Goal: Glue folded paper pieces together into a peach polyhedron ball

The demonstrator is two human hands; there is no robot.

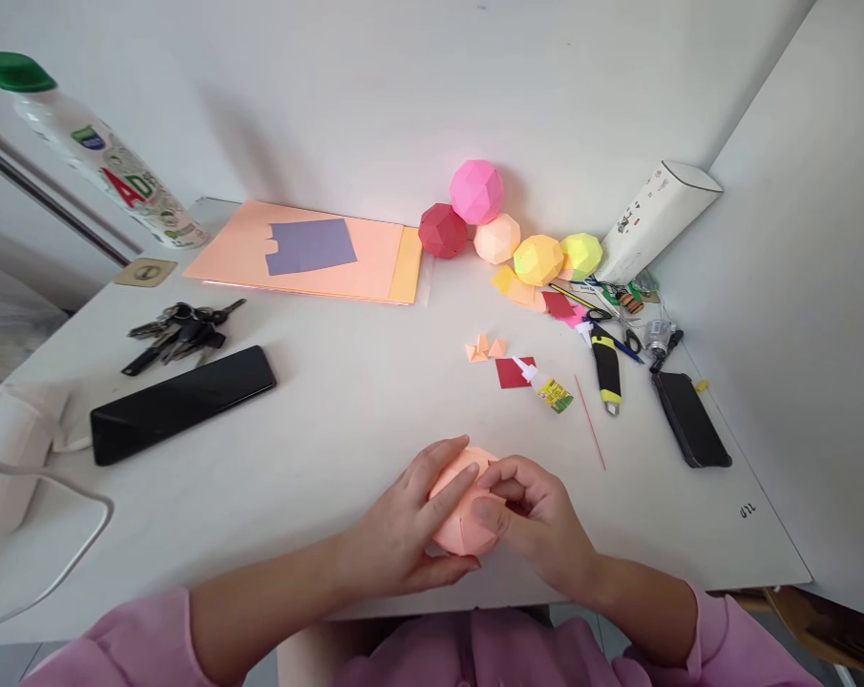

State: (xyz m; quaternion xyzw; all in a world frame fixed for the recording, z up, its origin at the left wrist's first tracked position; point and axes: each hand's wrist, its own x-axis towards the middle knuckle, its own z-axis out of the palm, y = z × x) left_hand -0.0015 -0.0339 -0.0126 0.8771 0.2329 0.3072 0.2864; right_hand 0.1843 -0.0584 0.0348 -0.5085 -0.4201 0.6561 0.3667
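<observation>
A peach faceted paper ball (pixel 464 536) is held low over the front edge of the white table. My left hand (pixel 413 520) wraps round its left side, fingers across the top and thumb beneath. On the ball's right side, my right hand (pixel 538 520) pinches with thumb and index finger at a paper edge. What exactly lies between those fingertips is mostly hidden. Beyond the hands are a small glue bottle (pixel 550 389), a red paper piece (pixel 512 373) partly under its nozzle, and several folded peach paper pieces (pixel 485 349).
Finished paper balls (pixel 476 193) in several colours stand along the wall. Peach paper sheets (pixel 238 250) lie at back left. Keys (pixel 184 334) and a black phone (pixel 184 405) are at left. A cutter (pixel 606 367), a thin red stick (pixel 590 423) and another phone (pixel 691 420) lie at right.
</observation>
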